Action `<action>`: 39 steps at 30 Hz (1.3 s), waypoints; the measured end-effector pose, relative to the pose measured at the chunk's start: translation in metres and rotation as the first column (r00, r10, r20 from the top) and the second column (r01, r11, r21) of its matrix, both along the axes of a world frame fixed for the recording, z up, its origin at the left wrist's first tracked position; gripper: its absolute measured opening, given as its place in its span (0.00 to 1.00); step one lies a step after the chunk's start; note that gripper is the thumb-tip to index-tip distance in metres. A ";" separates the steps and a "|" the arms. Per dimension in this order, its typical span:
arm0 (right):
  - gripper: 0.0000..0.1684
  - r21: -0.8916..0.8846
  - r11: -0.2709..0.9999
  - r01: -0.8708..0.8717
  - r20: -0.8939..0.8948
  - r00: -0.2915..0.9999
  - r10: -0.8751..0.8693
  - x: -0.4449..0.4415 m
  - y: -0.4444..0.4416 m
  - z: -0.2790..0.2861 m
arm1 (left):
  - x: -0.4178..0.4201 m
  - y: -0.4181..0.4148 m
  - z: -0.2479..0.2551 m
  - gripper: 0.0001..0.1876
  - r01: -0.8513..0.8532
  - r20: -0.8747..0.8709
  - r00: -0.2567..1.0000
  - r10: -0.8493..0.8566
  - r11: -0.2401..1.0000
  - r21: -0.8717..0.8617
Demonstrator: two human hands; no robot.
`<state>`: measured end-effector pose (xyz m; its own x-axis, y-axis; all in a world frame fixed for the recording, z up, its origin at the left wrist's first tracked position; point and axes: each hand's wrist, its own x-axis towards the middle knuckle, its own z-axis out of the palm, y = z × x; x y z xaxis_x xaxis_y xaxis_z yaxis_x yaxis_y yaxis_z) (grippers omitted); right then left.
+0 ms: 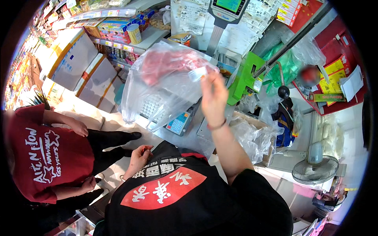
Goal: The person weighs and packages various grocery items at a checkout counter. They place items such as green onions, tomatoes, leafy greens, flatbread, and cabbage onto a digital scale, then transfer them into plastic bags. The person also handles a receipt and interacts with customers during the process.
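Note:
A clear plastic bag with raw red meat (165, 63) in it lies over the weighing scale. My right hand (215, 91) is raised at the bag's right side, its fingers close to a small white label (198, 73); motion blur hides whether they grip it. Below the bag show the scale's keypads (178, 122), and its green-lit display (229, 6) stands on a post behind. My left hand (141, 157) is held low before my body, its fingers curled around a small red thing that I cannot name.
A person in a dark red shirt (53, 159) stands at the left, near stacked white boxes (73, 65). Right of the scale are a green bag-sealing device (246, 78) and a cardboard box (267, 159) of clear bags. A fan (315, 169) stands farther right.

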<state>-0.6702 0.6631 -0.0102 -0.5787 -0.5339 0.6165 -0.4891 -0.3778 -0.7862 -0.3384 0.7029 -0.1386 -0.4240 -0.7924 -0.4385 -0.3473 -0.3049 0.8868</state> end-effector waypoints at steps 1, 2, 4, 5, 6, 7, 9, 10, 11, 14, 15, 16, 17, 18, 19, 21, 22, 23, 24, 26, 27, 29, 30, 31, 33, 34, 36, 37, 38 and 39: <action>0.07 0.062 0.993 0.099 0.032 0.994 -0.101 -0.025 -0.016 -0.011 | -0.001 0.001 0.001 0.11 0.000 0.010 1.000 0.000 1.000 0.003; 0.10 0.163 0.952 0.260 -0.165 0.958 -0.233 -0.046 -0.026 -0.011 | 0.000 0.002 0.002 0.11 -0.014 0.016 1.000 0.014 1.000 0.012; 0.14 0.269 0.956 0.120 -0.064 0.992 -0.106 -0.079 -0.056 -0.027 | -0.004 0.003 0.008 0.11 -0.026 0.032 0.999 0.025 0.999 0.030; 0.15 0.260 0.965 0.028 -0.003 1.000 -0.029 -0.086 -0.071 -0.033 | -0.003 0.005 0.007 0.11 -0.029 0.025 0.999 0.028 0.999 0.041; 0.16 0.308 0.951 0.034 -0.063 0.998 -0.015 -0.091 -0.085 -0.041 | -0.003 0.006 0.005 0.11 -0.030 0.016 0.999 0.030 0.998 0.051; 0.16 0.351 0.935 0.043 -0.125 0.992 0.002 -0.092 -0.100 -0.046 | -0.004 0.006 0.004 0.11 -0.032 0.004 0.999 0.031 0.998 0.057; 0.17 0.496 0.857 0.140 -0.266 0.964 -0.004 -0.084 -0.113 -0.046 | -0.004 0.008 -0.001 0.11 -0.019 -0.004 1.000 0.019 0.999 0.041; 0.18 0.583 0.778 0.235 -0.349 0.937 -0.021 -0.072 -0.110 -0.032 | -0.003 0.010 -0.002 0.11 -0.016 -0.005 1.000 0.016 0.999 0.035; 0.18 0.649 0.684 0.333 -0.433 0.901 -0.026 -0.064 -0.109 -0.026 | -0.002 0.011 -0.002 0.11 -0.027 0.002 1.000 0.027 0.999 0.044; 0.22 0.569 0.717 0.403 -0.457 0.880 -0.131 -0.069 -0.114 -0.043 | -0.004 0.012 0.001 0.11 -0.052 -0.003 0.999 0.052 0.997 0.050; 0.23 0.537 0.738 0.409 -0.432 0.885 -0.176 -0.067 -0.114 -0.044 | -0.003 0.013 -0.002 0.11 -0.075 -0.020 0.997 0.076 0.996 0.041; 0.26 0.459 0.783 0.419 -0.476 0.861 -0.182 -0.065 -0.112 -0.042 | -0.002 0.014 -0.003 0.11 -0.097 -0.038 0.994 0.099 0.995 0.032; 0.26 0.453 0.775 0.441 -0.516 0.838 -0.175 -0.066 -0.113 -0.044 | -0.001 0.013 -0.003 0.11 -0.155 -0.055 0.987 0.154 0.988 -0.020; 0.26 0.443 0.770 0.459 -0.556 0.814 -0.165 -0.067 -0.116 -0.046 | 0.000 0.009 0.002 0.11 -0.218 -0.077 0.974 0.213 0.973 -0.074; 0.25 0.433 0.760 0.484 -0.598 0.785 -0.158 -0.070 -0.115 -0.048 | -0.002 0.004 0.006 0.12 -0.274 -0.104 0.959 0.263 0.954 -0.121; 0.24 0.537 0.664 0.521 -0.590 0.794 -0.145 -0.083 -0.115 -0.047 | -0.010 -0.016 0.025 0.19 -0.381 -0.210 0.922 0.325 0.856 -0.350; 0.24 0.461 0.658 0.595 -0.661 0.725 -0.193 -0.086 -0.114 -0.044 | -0.014 -0.026 0.038 0.24 -0.409 -0.256 0.909 0.330 0.824 -0.391; 0.24 0.382 0.649 0.658 -0.721 0.652 -0.237 -0.084 -0.112 -0.040 | -0.017 -0.033 0.053 0.29 -0.439 -0.296 0.894 0.336 0.789 -0.430; 0.24 0.154 0.784 0.601 -0.701 0.625 -0.342 -0.074 -0.103 -0.034 | -0.017 -0.040 0.069 0.34 -0.391 -0.242 0.919 0.312 0.799 -0.456; 0.27 0.240 0.966 0.094 -0.540 0.840 0.052 -0.028 -0.061 -0.017 | -0.023 -0.055 0.095 0.41 -0.278 -0.077 0.956 0.284 0.788 -0.548; 0.31 0.234 0.959 -0.158 -0.629 0.728 0.273 -0.005 -0.035 -0.018 | -0.028 -0.061 0.104 0.44 -0.200 0.037 0.960 0.276 0.775 -0.599; 0.41 0.432 0.863 -0.260 -0.749 0.430 0.504 0.041 0.005 -0.025 | -0.042 -0.069 0.118 0.49 -0.041 0.254 0.932 0.258 0.773 -0.633; 0.35 0.476 0.848 -0.233 -0.731 0.430 0.529 0.044 0.007 -0.034 | -0.049 -0.072 0.120 0.45 0.001 0.267 0.940 0.214 0.779 -0.627; 0.29 0.515 0.830 -0.212 -0.714 0.430 0.553 0.048 0.008 -0.042 | -0.054 -0.073 0.121 0.41 0.043 0.281 0.944 0.172 0.781 -0.623; 0.23 0.566 0.807 -0.166 -0.702 0.416 0.578 0.046 -0.006 -0.053 | -0.059 -0.070 0.113 0.30 0.045 0.178 0.982 0.060 0.844 -0.535; 0.20 0.441 0.855 -0.274 -0.686 0.512 0.518 0.048 -0.009 -0.048 | -0.059 -0.070 0.108 0.25 0.053 0.121 0.993 0.008 0.870 -0.490; 0.22 0.415 0.843 -0.343 -0.639 0.550 0.538 0.052 -0.009 -0.026 | -0.059 -0.068 0.097 0.17 0.047 -0.031 0.998 -0.063 0.924 -0.380; 0.23 0.401 0.839 -0.369 -0.616 0.569 0.544 0.054 -0.007 -0.015 | -0.062 -0.067 0.099 0.15 0.057 -0.113 0.989 -0.099 0.945 -0.323; 0.23 0.417 0.821 -0.390 -0.591 0.569 0.571 0.061 -0.008 -0.008 | -0.064 -0.063 0.106 0.12 0.052 -0.146 0.984 -0.103 0.946 -0.319; 0.23 0.432 0.801 -0.414 -0.567 0.565 0.599 0.069 -0.010 -0.002 | -0.063 -0.061 0.110 0.12 0.054 -0.147 0.983 -0.111 0.937 -0.346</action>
<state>-0.6011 0.6528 -0.0118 0.3337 -0.7799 0.5294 -0.6807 -0.5879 -0.4371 -0.4015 0.6416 -0.0283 -0.5365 -0.8410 -0.0703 -0.2019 0.0471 0.9783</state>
